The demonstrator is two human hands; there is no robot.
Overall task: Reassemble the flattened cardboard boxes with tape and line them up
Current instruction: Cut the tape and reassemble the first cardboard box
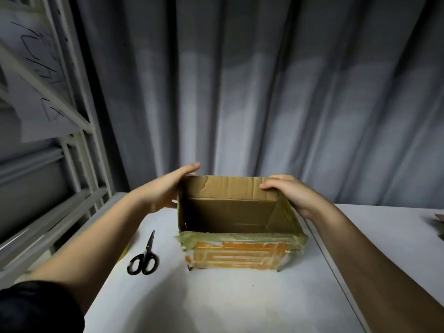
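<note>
An open-topped cardboard box [235, 212] stands upright on the white table [216, 296], its near side orange with old tape along the rim. My left hand [165, 188] lies flat against the box's left wall, fingers straight and reaching to the far left corner. My right hand [286, 191] holds the far right corner, its fingers curled over the top edge of the rear wall. The inside of the box holds nothing.
Black-handled scissors [145, 255] lie on the table left of the box. A yellowish object [125, 251] peeks out beyond my left forearm. A white metal rack [72, 140] stands at the left, a grey curtain [264, 92] behind. Something dark [439, 224] sits at the right edge.
</note>
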